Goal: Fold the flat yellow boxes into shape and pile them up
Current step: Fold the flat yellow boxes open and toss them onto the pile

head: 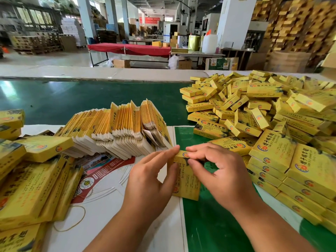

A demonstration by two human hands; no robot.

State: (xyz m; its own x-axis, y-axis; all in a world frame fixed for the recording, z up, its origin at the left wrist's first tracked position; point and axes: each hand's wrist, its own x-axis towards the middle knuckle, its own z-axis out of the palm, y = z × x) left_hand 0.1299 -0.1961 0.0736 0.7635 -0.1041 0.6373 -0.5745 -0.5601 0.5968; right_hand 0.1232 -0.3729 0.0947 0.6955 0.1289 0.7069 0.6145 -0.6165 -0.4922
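I hold one small yellow box point(187, 180) upright between both hands over the table's near edge. My left hand point(151, 179) grips its left side, thumb and fingers curled round it. My right hand point(220, 170) pinches the box's top end, fingertips on the flap. Behind my hands a long row of flat yellow boxes point(116, 131) stands on edge, leaning left. To the right lies a big heap of folded yellow boxes point(263, 113), with neater stacks point(294, 171) at its near side.
More yellow boxes point(32, 180) lie stacked at the left on a white printed sheet point(109, 180) with a rubber band point(76, 220). The green table top point(72, 99) stretches behind. Beyond it stand a red-covered table point(131, 49) and pallets of cartons.
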